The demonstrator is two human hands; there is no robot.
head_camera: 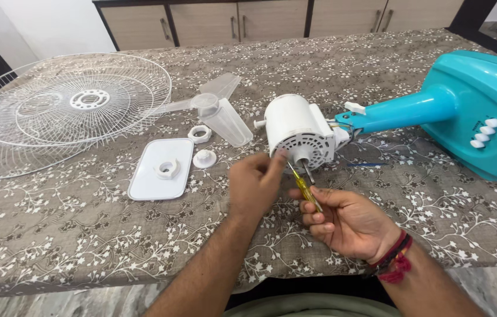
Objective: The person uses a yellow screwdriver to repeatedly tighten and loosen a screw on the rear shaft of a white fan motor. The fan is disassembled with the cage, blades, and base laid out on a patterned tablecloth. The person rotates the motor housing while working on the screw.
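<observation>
A white fan motor housing (298, 130) lies on its side on the table, joined to a turquoise fan stand (454, 108). My left hand (254, 182) rests its fingertips against the housing's lower front face. My right hand (345, 220) grips a screwdriver with a yellow handle (307, 191); its tip points up at the housing beside the motor shaft.
A white wire fan grille (54, 108) lies at the far left. A clear fan blade (219, 108), a white rectangular cover plate (160, 170) and white plastic nuts (199, 134) sit between grille and motor. Wooden cabinets stand behind the patterned tablecloth (84, 223).
</observation>
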